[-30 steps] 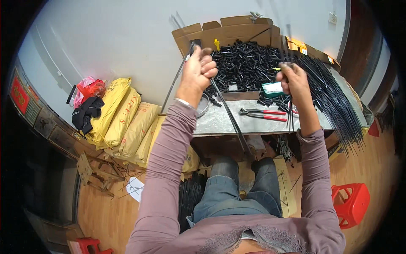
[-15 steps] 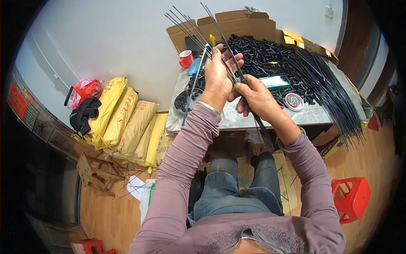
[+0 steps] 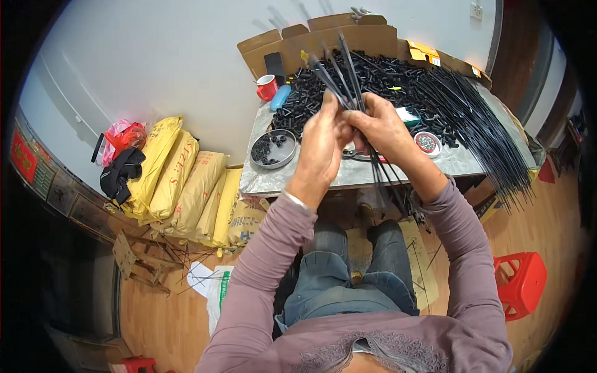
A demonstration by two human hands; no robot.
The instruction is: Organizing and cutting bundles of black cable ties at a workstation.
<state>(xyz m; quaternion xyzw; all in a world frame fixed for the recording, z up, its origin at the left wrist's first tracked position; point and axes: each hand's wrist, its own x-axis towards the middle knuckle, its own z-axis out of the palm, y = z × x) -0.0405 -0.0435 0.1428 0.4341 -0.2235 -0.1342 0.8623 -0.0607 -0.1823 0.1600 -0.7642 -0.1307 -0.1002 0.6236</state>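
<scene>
Over the front of the table, both my hands are closed around one bundle of thin, dark rods (image 3: 354,78). My left hand (image 3: 321,146) grips from the left with its thumb pointing up along the rods. Pressed against it, my right hand (image 3: 384,127) wraps the bundle from the right. The upper rod ends fan out and blur with motion, while the lower ends hang below my right hand past the table edge. Behind my hands lies a big heap of short black tube-like pieces (image 3: 379,71). My palms and several fingers are hidden.
A round metal tin (image 3: 273,164) holds small black parts, near a red mug (image 3: 267,87) and a blue case (image 3: 280,98). Many long black rods (image 3: 479,133) overhang the table's right side. Cardboard (image 3: 360,34) stands behind. Yellow sacks (image 3: 193,186) lean left; a red stool (image 3: 521,286) stands right.
The spread rods have drawn closer into a bundle, and a long rod that slanted down across my left wrist is no longer there. My hands have come together, the right one slightly higher.
</scene>
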